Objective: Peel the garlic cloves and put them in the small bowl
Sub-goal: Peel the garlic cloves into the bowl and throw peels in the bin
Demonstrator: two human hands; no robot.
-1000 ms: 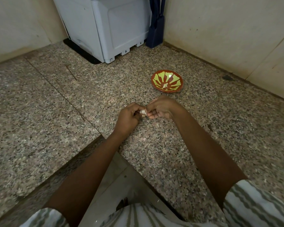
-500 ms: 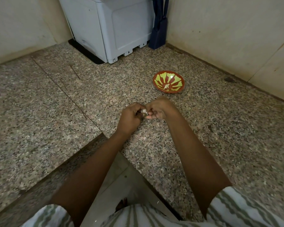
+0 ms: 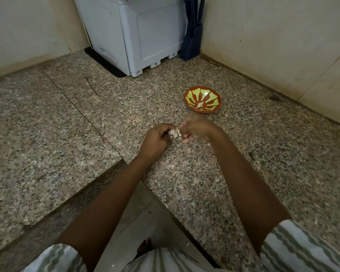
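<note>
The small pale garlic clove (image 3: 174, 132) is held low over the speckled granite desk (image 3: 86, 134), pinched in the left hand (image 3: 155, 140)'s curled grip so the skin can be picked at by the right hand (image 3: 196, 128)'s closed fingertips. The red-and-yellow patterned small bowl (image 3: 210, 95) (one peeled clove (image 3: 200, 105) inside) is parked just beyond, nothing in between.

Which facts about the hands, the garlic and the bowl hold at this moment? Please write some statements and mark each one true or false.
1. The left hand and the right hand both hold one garlic clove between them. True.
2. The small bowl stands on the stone counter, beyond the hands. True.
3. The small bowl is empty. False: a pale piece lies inside it.
4. The left hand lies flat on the counter. False: its fingers are curled round the clove.
</note>
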